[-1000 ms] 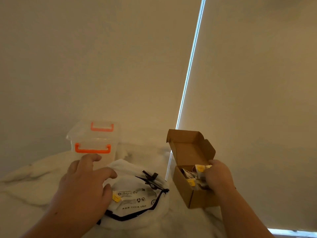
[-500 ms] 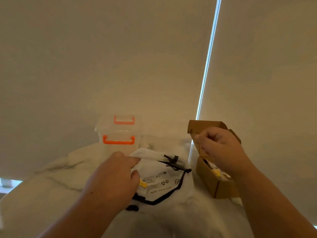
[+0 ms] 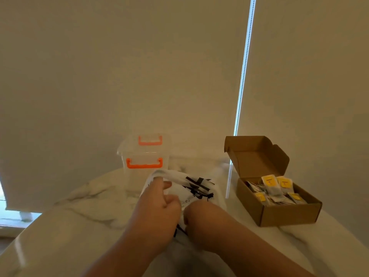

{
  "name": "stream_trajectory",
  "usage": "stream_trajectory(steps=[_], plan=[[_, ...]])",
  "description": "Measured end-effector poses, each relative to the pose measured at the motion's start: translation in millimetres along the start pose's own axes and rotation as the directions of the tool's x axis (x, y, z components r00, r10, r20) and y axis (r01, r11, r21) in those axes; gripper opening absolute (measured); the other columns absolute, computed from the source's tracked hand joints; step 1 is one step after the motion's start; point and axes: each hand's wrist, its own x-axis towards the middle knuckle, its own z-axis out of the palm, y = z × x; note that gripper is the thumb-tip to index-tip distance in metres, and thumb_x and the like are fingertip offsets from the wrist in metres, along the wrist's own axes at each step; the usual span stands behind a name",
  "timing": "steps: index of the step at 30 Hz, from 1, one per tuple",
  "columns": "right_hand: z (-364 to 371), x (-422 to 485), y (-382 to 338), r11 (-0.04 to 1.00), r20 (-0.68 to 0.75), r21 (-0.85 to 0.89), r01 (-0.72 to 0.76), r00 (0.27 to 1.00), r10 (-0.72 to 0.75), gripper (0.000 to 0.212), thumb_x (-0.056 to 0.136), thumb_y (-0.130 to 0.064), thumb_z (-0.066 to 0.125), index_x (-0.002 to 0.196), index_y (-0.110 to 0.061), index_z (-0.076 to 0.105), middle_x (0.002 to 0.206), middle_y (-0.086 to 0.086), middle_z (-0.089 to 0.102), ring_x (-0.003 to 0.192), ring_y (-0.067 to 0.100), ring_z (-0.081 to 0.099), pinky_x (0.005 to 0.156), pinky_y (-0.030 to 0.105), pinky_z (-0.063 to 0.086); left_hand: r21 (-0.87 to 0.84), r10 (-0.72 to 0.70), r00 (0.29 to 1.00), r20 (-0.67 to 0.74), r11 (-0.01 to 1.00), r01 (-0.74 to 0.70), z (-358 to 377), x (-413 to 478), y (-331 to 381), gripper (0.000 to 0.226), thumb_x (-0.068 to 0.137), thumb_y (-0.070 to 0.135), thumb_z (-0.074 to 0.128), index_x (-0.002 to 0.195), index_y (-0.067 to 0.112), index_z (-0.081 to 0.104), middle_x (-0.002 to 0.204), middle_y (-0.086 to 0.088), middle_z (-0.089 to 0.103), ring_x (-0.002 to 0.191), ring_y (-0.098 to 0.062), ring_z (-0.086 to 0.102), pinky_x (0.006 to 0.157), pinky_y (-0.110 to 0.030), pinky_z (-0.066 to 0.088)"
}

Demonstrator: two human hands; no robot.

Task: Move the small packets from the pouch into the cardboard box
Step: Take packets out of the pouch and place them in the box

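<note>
**Both hands at the pouch, box waiting at 3 o'clock**

The white pouch lies at the centre of the worktop. It looks soft and light, so it probably collapses easily. The left hand pinches its upper edge, fingers curled. The right hand is bent down into the fabric; whether it grips anything I cannot tell. The small packets look thin and light; take one by its edge. They fill the cardboard box.

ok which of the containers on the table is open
The cardboard box on the right: its lid flap stands up and the yellow-tabbed packets show inside. The clear plastic bin with orange handles has its lid on.
</note>
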Motion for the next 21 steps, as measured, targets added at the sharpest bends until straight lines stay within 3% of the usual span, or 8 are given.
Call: stream_trajectory(steps=[3, 5, 7, 9, 12, 14, 16, 21], plan=[[1.8, -4.2, -6.7, 1.0, -0.008, 0.014, 0.023, 1.0, -0.023, 0.027, 0.091, -0.019, 0.062, 0.114, -0.006, 0.067, 0.093, 0.011, 0.059, 0.086, 0.025, 0.055, 0.089, 0.039, 0.05, -0.029, 0.104, 0.991, -0.079, 0.994, -0.106, 5.5, 4.6, -7.7, 0.034, 0.091, 0.008, 0.051, 0.109, 0.037, 0.051, 0.113, 0.019, 0.057, 0.108, 0.004, 0.054, 0.083, -0.017, 0.042], [3.3, -10.6, -8.4, 0.998, -0.053, 0.003, 0.056, 0.997, -0.056, 0.028, 0.094, -0.022, 0.058, 0.115, -0.005, 0.065, 0.087, 0.01, 0.056, 0.088, 0.026, 0.056, 0.089, 0.039, 0.048, 0.228, 0.168, 0.979, -0.111, 0.964, -0.14, 10.0, 13.6, -19.5, 0.028, 0.09, 0.015, 0.055, 0.111, 0.033, 0.052, 0.115, 0.015, 0.055, 0.108, -0.005, 0.053, 0.086, -0.02, 0.04], [4.3, -16.6, -9.0, 0.993, -0.104, 0.012, 0.117, 0.988, -0.115, 0.029, 0.096, -0.022, 0.052, 0.116, -0.003, 0.063, 0.082, 0.007, 0.053, 0.091, 0.026, 0.055, 0.091, 0.039, 0.046, 0.616, 0.174, 0.982, -0.077, 0.783, -0.091, 14.4, 25.9, -32.2, 0.027, 0.089, 0.03, 0.056, 0.115, 0.029, 0.06, 0.117, 0.01, 0.057, 0.113, -0.013, 0.052, 0.093, -0.025, 0.041], [2.5, -20.9, -10.4, 0.986, -0.122, 0.033, 0.163, 0.98, -0.158, 0.03, 0.099, -0.02, 0.047, 0.116, 0.0, 0.061, 0.084, 0.009, 0.052, 0.096, 0.029, 0.055, 0.091, 0.038, 0.044, 0.817, 0.053, 0.999, -0.001, 0.576, -0.03, 17.5, 33.5, -40.5, 0.031, 0.088, 0.04, 0.054, 0.116, 0.033, 0.064, 0.122, 0.007, 0.059, 0.12, -0.016, 0.047, 0.102, -0.029, 0.038], [1.9, -26.2, -11.0, 0.977, -0.152, 0.08, 0.198, 0.971, -0.184, 0.031, 0.1, -0.023, 0.048, 0.118, -0.002, 0.061, 0.08, 0.005, 0.046, 0.087, 0.021, 0.046, 0.085, 0.033, 0.041, 0.901, -0.053, 0.998, 0.03, 0.434, -0.004, 19.0, 35.2, -48.7, 0.036, 0.089, 0.046, 0.049, 0.12, 0.032, 0.06, 0.13, 0.0, 0.053, 0.129, -0.024, 0.037, 0.111, -0.037, 0.027], [6.6, -27.3, -6.7, 0.964, -0.255, 0.201, 0.172, 0.96, -0.118, 0.031, 0.091, -0.034, 0.059, 0.108, -0.008, 0.063, 0.081, 0.003, 0.052, 0.08, 0.018, 0.049, 0.076, 0.033, 0.047, 0.932, -0.065, 0.996, 0.053, 0.361, -0.026, 18.8, 33.4, -51.2, 0.035, 0.087, 0.047, 0.048, 0.117, 0.032, 0.06, 0.125, -0.001, 0.056, 0.125, -0.025, 0.039, 0.109, -0.038, 0.026], [9.1, -29.7, -3.1, 0.937, -0.335, 0.31, 0.161, 0.941, -0.051, 0.035, 0.082, -0.04, 0.066, 0.102, -0.011, 0.062, 0.088, 0.003, 0.059, 0.077, 0.019, 0.054, 0.071, 0.032, 0.051, 0.945, -0.051, 0.996, 0.075, 0.322, -0.055, 17.8, 31.2, -50.8, 0.034, 0.083, 0.048, 0.053, 0.112, 0.032, 0.059, 0.117, 0.002, 0.059, 0.119, -0.025, 0.043, 0.105, -0.038, 0.027], [12.6, -25.1, 2.2, 0.91, -0.331, 0.38, 0.164, 0.943, -0.032, 0.041, 0.078, -0.041, 0.07, 0.104, -0.012, 0.059, 0.095, 0.006, 0.063, 0.078, 0.02, 0.055, 0.069, 0.031, 0.05, 0.965, -0.036, 0.998, 0.057, 0.257, -0.046, 18.2, 30.9, -49.7, 0.034, 0.079, 0.047, 0.054, 0.111, 0.033, 0.057, 0.113, 0.003, 0.056, 0.117, -0.025, 0.043, 0.099, -0.037, 0.027]])
